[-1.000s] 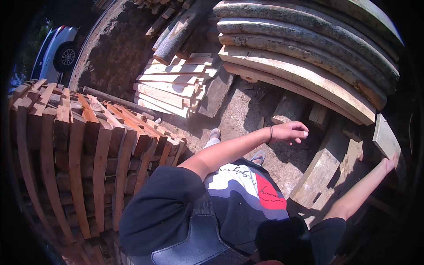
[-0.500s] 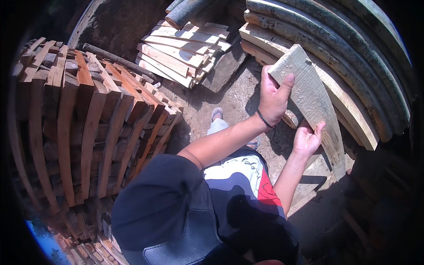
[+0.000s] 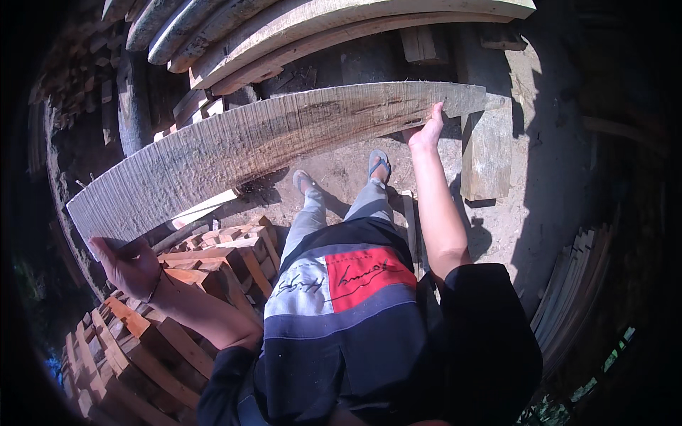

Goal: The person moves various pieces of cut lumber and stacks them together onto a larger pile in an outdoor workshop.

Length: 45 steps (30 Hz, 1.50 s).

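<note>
A long, rough-sawn wooden plank (image 3: 277, 135) spans the view in front of me, wide at its left end and narrower at the right. Its broad face shows saw marks and darker streaks near the right. At the lower left corner, my left hand (image 3: 131, 270) is closed on the plank, its thumb along the edge and the other fingers partly hidden in shade. My right hand (image 3: 426, 131) grips the lower edge near the narrow end, thumb on the face and fingers underneath. The plank is held up off the ground, across the space beyond my feet.
Round logs (image 3: 213, 32) and thick sawn timbers (image 3: 355, 15) lie beyond the plank. Stacked short wood pieces (image 3: 170, 326) rise close on my left. A squared wood block (image 3: 486, 160) rests on the ground at right. Thin boards (image 3: 572, 280) stand in shade farther right.
My view has turned rightward. The plank swung from pointing away at my right to lying crosswise before me. My hands moved far apart, the left to its wide end, the right to its narrow end.
</note>
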Available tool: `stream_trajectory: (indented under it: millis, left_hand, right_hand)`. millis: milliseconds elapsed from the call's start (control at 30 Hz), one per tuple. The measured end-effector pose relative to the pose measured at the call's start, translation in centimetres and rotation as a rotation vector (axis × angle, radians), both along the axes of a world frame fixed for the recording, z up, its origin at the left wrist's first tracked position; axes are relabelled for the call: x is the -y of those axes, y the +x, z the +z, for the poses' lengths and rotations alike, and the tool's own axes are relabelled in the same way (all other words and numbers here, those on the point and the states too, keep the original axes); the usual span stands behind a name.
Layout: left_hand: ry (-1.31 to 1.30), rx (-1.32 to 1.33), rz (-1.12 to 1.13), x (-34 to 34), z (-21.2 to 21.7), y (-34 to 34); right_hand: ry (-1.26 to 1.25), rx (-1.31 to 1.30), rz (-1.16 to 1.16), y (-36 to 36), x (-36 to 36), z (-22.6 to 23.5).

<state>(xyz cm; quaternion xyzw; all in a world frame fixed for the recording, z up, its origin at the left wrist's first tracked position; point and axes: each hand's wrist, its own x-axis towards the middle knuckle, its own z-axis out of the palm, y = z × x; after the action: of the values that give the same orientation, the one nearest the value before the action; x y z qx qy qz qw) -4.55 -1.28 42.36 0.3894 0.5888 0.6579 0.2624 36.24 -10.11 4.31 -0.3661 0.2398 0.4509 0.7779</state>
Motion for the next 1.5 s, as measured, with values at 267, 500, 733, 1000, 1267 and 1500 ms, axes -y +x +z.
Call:
stream_trajectory:
  millis: [267,500,733,1000,1267,1500]
  left_hand:
    - [-0.196,0.742,-0.288,2.9,-18.1,8.6]
    - [-0.373,0.99,-0.132,0.0,-20.2,-2.3]
    - [-0.359,1.088,-0.071,-1.4,-27.2,-10.8]
    - [-0.611,1.173,0.32,-6.1,-44.1,-24.9]
    - [-0.468,1.053,0.562,-15.3,-49.9,-50.9]
    - [-0.628,0.625,0.485,-21.5,-39.9,-74.6]
  right_hand:
    - [0.481,-0.323,0.267,-15.0,-1.2,10.5]
    - [0.238,-0.024,0.103,-7.1,6.1,12.2]
    - [-0.855,0.769,0.441,3.4,13.2,10.4]
    - [-1.518,1.342,1.009,-9.8,5.5,4.7]
    - [-0.994,1.209,0.935,-34.0,-13.2,-2.7]
    - [-0.528,0.609,1.221,-62.2,-28.8,-0.1]
